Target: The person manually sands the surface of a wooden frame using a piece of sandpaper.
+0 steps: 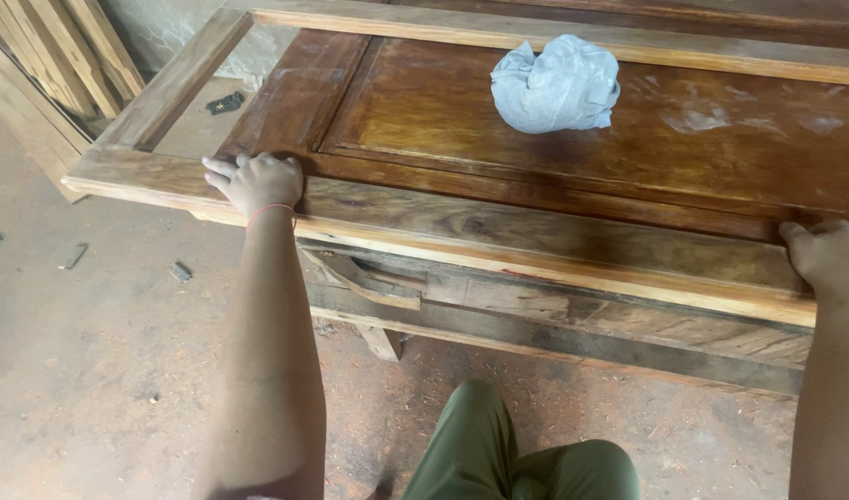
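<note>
Brown, glossy wood makes up the door (pixel 573 176), which lies flat on a rough wooden stand (pixel 536 319) and fills the upper part of the view. Its sunken panel shines with a wet-looking finish and carries pale smears toward the far side, while the near rail looks duller, with dark grain streaks and a lighter, raw-looking edge.

The left hand (pixel 255 182) rests on the door's near rail close to its corner, palm down, fingers together and curled over the rail; a thin red band circles the wrist. The right hand (pixel 827 256) grips the same rail far along the door, at the edge of view, fingers bent over the rail's top; how tightly they close I cannot tell.

A crumpled pale blue cloth (pixel 556 85) sits on the door's panel, well apart from both hands. Beyond the door's corner, planks (pixel 45 65) lean against a wall. Below the door, green trousers (pixel 522 458) show over a dusty floor (pixel 100 352).
</note>
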